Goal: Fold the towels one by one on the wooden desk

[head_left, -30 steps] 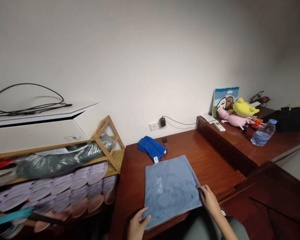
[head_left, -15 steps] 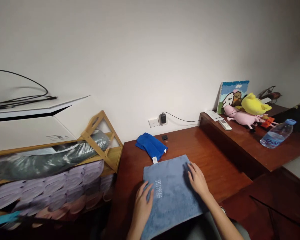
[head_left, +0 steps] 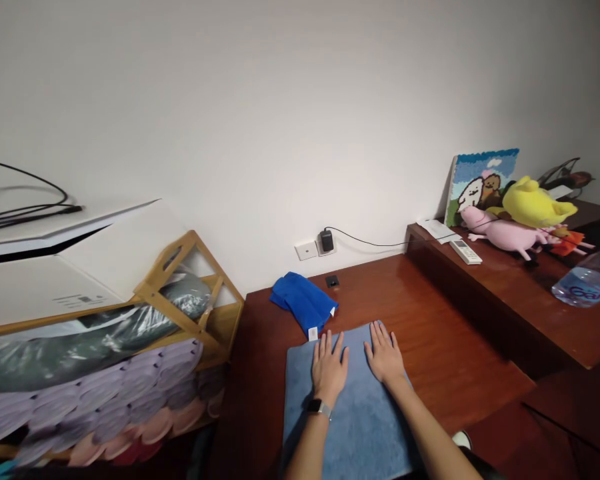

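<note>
A grey-blue plush cloth (head_left: pixel 365 427) lies spread on the reddish-brown wooden desk (head_left: pixel 445 333). My left hand (head_left: pixel 330 367) rests flat on its upper part, fingers apart, and covers the place of the white lettering. A watch (head_left: pixel 319 407) sits on the left wrist. Near the cloth's upper right corner, my right hand (head_left: pixel 385 353) is laid flat with its fingers stretched out. Just beyond the cloth's far edge is a crumpled bright blue cloth (head_left: pixel 305 300) with a white tag. Neither hand grips anything.
A black charger (head_left: pixel 327 240) is plugged into the wall, its cable running right. On the raised desk part are a remote control (head_left: pixel 465 252), plush toys (head_left: pixel 510 237), a picture (head_left: pixel 483 183) and a water bottle (head_left: pixel 587 283). Left stands a wooden rack (head_left: pixel 195 293) with purple slippers (head_left: pixel 115 393).
My left hand has moved from the cloth's left edge inward and up, over the lettering. My right hand has flattened near the upper right corner. The view has shifted slightly.
</note>
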A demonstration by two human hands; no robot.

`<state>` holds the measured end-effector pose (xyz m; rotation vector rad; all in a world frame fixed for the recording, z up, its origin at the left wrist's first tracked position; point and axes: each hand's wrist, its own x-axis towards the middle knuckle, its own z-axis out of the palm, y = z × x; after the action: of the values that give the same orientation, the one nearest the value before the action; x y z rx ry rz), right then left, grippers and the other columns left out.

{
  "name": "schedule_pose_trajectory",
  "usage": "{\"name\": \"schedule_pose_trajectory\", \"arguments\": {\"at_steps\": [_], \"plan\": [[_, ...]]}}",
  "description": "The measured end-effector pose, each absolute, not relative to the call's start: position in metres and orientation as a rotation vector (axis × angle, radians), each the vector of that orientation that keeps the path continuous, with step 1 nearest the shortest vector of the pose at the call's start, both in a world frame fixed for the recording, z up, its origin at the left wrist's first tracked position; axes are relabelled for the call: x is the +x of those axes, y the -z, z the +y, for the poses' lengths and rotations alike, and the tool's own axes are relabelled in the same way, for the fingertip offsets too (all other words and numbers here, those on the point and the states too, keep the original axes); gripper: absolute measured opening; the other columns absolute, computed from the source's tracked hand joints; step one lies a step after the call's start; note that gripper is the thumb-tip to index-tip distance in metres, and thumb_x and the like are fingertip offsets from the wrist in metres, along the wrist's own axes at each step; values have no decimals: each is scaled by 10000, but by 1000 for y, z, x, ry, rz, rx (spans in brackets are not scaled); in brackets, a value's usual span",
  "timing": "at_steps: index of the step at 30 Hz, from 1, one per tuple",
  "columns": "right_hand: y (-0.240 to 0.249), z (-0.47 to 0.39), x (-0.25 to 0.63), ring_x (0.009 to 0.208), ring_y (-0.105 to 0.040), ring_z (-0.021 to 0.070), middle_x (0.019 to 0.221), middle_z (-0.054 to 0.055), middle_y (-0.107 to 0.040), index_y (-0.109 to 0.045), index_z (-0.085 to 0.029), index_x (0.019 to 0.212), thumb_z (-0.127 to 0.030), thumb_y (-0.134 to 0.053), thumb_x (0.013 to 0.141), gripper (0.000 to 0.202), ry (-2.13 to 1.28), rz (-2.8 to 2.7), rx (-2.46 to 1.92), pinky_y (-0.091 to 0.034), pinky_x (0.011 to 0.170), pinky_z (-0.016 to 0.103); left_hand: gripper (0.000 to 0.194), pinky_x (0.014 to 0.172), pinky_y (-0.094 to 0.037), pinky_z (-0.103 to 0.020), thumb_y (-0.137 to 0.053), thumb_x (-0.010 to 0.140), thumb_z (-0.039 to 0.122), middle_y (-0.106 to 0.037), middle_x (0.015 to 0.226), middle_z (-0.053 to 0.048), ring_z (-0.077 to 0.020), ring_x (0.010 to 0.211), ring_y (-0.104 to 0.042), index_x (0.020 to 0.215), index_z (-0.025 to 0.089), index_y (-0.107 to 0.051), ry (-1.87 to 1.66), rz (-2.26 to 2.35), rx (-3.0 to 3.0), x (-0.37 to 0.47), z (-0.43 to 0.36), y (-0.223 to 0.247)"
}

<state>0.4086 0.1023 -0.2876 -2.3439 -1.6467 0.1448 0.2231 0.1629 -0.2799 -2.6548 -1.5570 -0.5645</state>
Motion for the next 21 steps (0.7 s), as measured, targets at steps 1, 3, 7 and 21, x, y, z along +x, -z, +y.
{"name": "schedule_pose_trajectory", "arguments": {"at_steps": [1, 3, 7, 21], "plan": [[289, 103, 408, 1610, -194, 249, 1721, 89, -230, -261, -139, 1664, -469, -247, 1065, 684, -147, -1631, -2343, -132, 1301, 522, 513, 1241, -342, -538, -421, 1058, 428, -487, 1629, -109, -299, 1525, -417, 1544, 296, -517, 548, -1588, -2637, 211, 164, 280], [292, 104, 406, 1607, -207, 266, 1719, 92, -234, -273, -155, 1663, -475, -251, 1061, 682, -148, -1597, -2338, -126, 1294, 555, 523, 1246, -333, -540, -386, 1069, 440, -475, 1637, -101, -288, 1535, -402, 1554, 285, -500, 526, -1597, -2640, 184, 167, 279], [292, 106, 406, 1604, -214, 293, 1719, 99, -233, -285, -159, 1661, -471, -268, 1054, 682, -165, -1554, -2348, -116, 1287, 592, 529, 1259, -319, -538, -381, 1067, 458, -412, 1676, -57, -290, 1554, -368, 1566, 311, -479, 511, -1588, -2687, 132, 172, 280], [276, 7, 402, 1587, -271, 245, 1688, 89, -344, -354, -149, 1634, -475, -276, 1089, 640, -85, -1796, -2147, -243, 1294, 482, 473, 1263, -346, -501, -369, 1073, 354, -512, 1614, -86, -264, 1516, -434, 1465, 236, -606, 712, -1301, -2806, 167, 86, 258]]}}
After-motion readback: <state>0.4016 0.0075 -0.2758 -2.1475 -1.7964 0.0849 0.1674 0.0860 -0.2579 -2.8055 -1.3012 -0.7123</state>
